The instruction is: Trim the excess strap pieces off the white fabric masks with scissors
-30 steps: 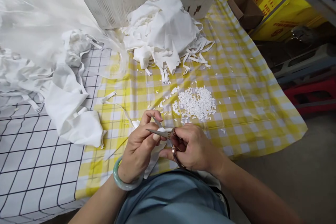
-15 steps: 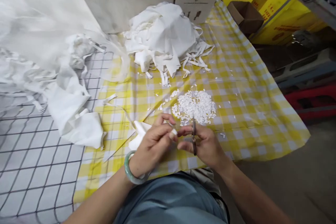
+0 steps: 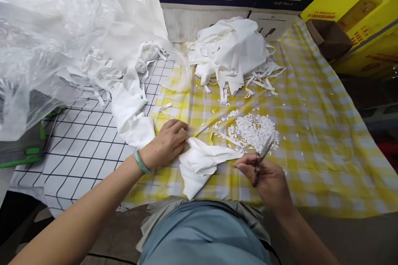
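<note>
1. On the yellow-checked tabletop: white strapped fabric piece, crumpled, near the front edge.
2. Left hand: fingers curled beside fabric's left edge; cannot tell whether pinching.
3. Right hand: gripping scissors by handles, blades toward white clippings.
4. Beyond: white fabric heap before Blue Girl carton.

Our right hand holds the scissors, blades pointing away beside a pile of white snippets. Our left hand, a green bangle at its wrist, is at the left edge of a white fabric piece; we cannot tell whether it grips it. On the yellow checked cloth before us, a white fabric heap lies against a Blue Girl box.
</note>
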`<state>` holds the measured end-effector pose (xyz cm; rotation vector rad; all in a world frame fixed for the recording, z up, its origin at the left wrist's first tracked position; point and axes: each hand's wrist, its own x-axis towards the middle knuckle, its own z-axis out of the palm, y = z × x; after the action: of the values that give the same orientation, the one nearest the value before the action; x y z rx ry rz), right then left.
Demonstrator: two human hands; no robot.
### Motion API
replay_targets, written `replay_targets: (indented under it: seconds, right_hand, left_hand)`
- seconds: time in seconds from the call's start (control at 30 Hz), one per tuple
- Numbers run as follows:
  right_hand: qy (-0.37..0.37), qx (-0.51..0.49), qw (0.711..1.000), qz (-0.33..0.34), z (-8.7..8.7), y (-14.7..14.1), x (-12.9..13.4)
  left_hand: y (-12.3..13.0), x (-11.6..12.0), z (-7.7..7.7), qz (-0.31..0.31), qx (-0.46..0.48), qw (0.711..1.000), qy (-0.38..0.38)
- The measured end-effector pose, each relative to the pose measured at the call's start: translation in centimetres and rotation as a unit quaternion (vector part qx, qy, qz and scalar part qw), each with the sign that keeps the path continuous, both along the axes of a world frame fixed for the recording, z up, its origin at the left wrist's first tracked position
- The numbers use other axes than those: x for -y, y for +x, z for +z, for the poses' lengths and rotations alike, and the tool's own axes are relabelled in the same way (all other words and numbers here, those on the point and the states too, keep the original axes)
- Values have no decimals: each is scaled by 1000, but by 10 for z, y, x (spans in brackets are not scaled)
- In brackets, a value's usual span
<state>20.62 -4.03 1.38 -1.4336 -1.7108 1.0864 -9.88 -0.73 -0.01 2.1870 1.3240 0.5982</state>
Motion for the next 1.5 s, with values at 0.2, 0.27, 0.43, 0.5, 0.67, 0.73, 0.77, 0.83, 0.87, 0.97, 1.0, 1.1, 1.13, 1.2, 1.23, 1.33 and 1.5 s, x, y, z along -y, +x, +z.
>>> replay_targets:
  seconds: [0.2, 0.27, 0.43, 0.5, 0.67, 0.73, 0.77, 0.83, 0.87, 0.97, 1.0, 1.1, 1.13, 1.2, 1.23, 1.33, 1.5]
  right_hand:
    - [76, -55, 991, 95, -8, -79, -12]
    - [-6, -70, 990, 119, -3, -92, -22]
    - [-147, -203, 960, 127, 23, -102, -49]
    - [-173, -230, 947, 141, 24, -112, -52]
    - [-244, -296, 907, 172, -4, -144, -37]
    - [-262, -306, 900, 168, -16, -146, -32]
    - [-260, -299, 905, 154, -19, -142, -32]
    - [-218, -258, 935, 107, -20, -125, -33]
    - [-176, -227, 955, 80, -17, -112, -35]
    - [-38, -116, 991, 57, -5, -74, -38]
    - [-13, -95, 993, 68, -1, -66, -37]
    - [-47, -143, 983, 107, 3, -65, -28]
    - [-74, -180, 975, 106, 1, -72, -24]
    - [-117, -248, 958, 82, -5, -91, -17]
    - [-131, -276, 950, 65, -9, -101, -15]
    - [-180, -322, 927, 68, -14, -115, -9]
    - [-106, -153, 978, 93, -2, -82, -14]
  left_hand:
    - [5, 25, 56, 64, 149, 968, -190]
    - [-3, 34, 70, 81, 174, 948, -254]
    - [-17, 52, 87, 33, 176, 934, -309]
    - [-13, 56, 92, 11, 205, 939, -277]
    - [19, 54, 85, 88, 310, 942, -89]
    - [34, 52, 73, 129, 400, 902, -99]
    - [41, 51, 66, 148, 447, 874, -117]
    - [53, 50, 53, 191, 511, 827, -137]
    - [58, 50, 48, 215, 521, 815, -136]
    - [68, 48, 39, 263, 513, 808, -123]
    - [70, 47, 38, 268, 509, 808, -128]
    - [76, 44, 39, 257, 517, 803, -151]
    - [77, 43, 41, 249, 522, 800, -159]
    - [78, 41, 47, 236, 537, 792, -171]
    - [78, 40, 49, 234, 546, 785, -176]
    - [75, 38, 52, 251, 578, 751, -197]
    - [74, 42, 40, 281, 531, 785, -150]
